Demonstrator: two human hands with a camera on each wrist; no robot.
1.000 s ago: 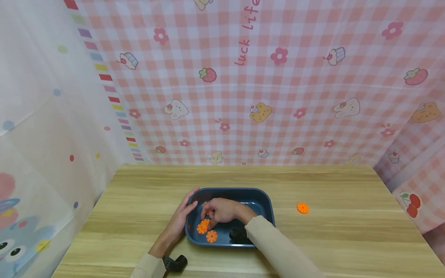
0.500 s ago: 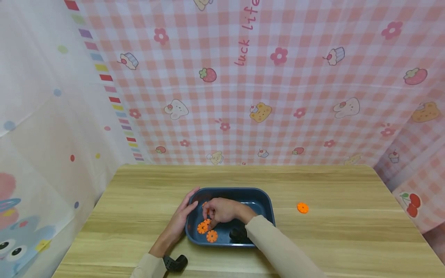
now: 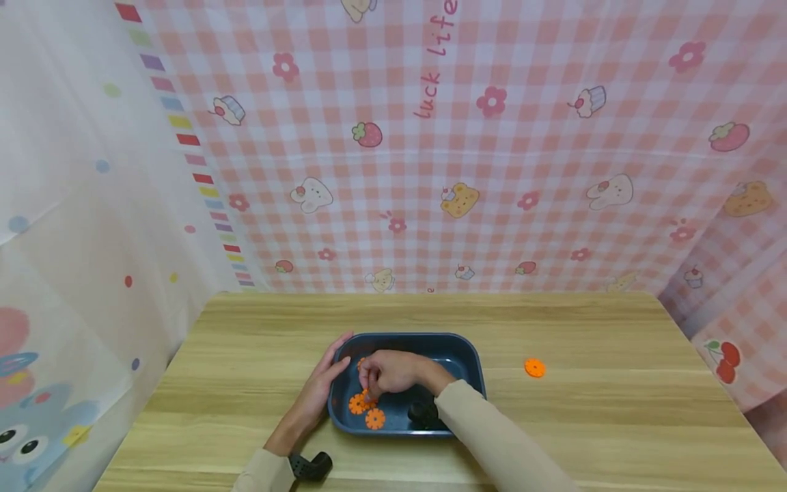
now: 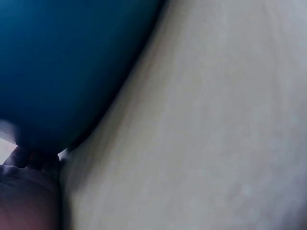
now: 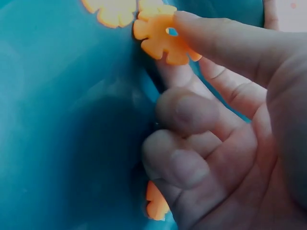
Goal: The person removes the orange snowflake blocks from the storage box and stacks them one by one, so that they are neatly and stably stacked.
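A dark blue tray (image 3: 407, 433) sits on the table, with several orange notched plastic discs in its left part. At its left end my left hand (image 3: 318, 383) holds the wall, the thumb over the rim and the fingers along the outside. My right hand (image 3: 395, 372) reaches into the tray. In the right wrist view, its thumb and a fingertip pinch one flower-shaped orange disc (image 5: 156, 36); the other fingers are curled. Another disc (image 3: 375, 419) lies flat nearer the front wall. A further disc (image 5: 157, 203) is partly hidden behind the right hand.
One orange disc (image 3: 535, 367) lies alone on the wooden table (image 3: 602, 410) to the right of the tray. A pink checked curtain (image 3: 393, 171) hangs behind the table's back edge. Black wrist mounts (image 3: 312, 467) sit on both wrists, the right one over the tray.
The right fingers have drawn closer together, and the disc at their tips has shifted and tilted slightly. The left hand and tray stay in place.
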